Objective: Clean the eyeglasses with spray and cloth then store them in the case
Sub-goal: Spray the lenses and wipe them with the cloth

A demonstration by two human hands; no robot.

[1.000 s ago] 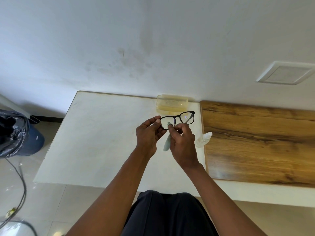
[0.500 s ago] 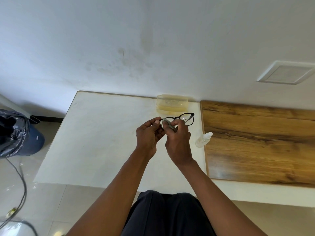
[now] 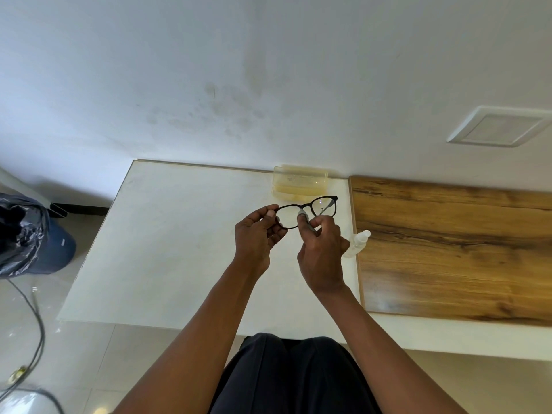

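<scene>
Black-framed eyeglasses (image 3: 324,204) are held up above the white table (image 3: 179,240). My left hand (image 3: 257,237) pinches the frame's left end. My right hand (image 3: 321,249) presses a small grey cloth (image 3: 302,214) against the frame near the bridge, between thumb and fingers. A translucent yellowish case (image 3: 300,183) lies open at the table's far edge, just behind the glasses. A small clear spray bottle (image 3: 357,243) lies on its side to the right of my right hand, at the seam with the wooden board.
A wooden board (image 3: 448,249) covers the table's right part. A dark bin with a black bag (image 3: 27,234) stands on the floor at the left, with cables (image 3: 35,324) trailing near it. The wall rises right behind the table.
The cloth that hung below my right hand is now bunched at the lens near the bridge. The glasses stay at about the same spot, and my right hand has shifted slightly along the frame.
</scene>
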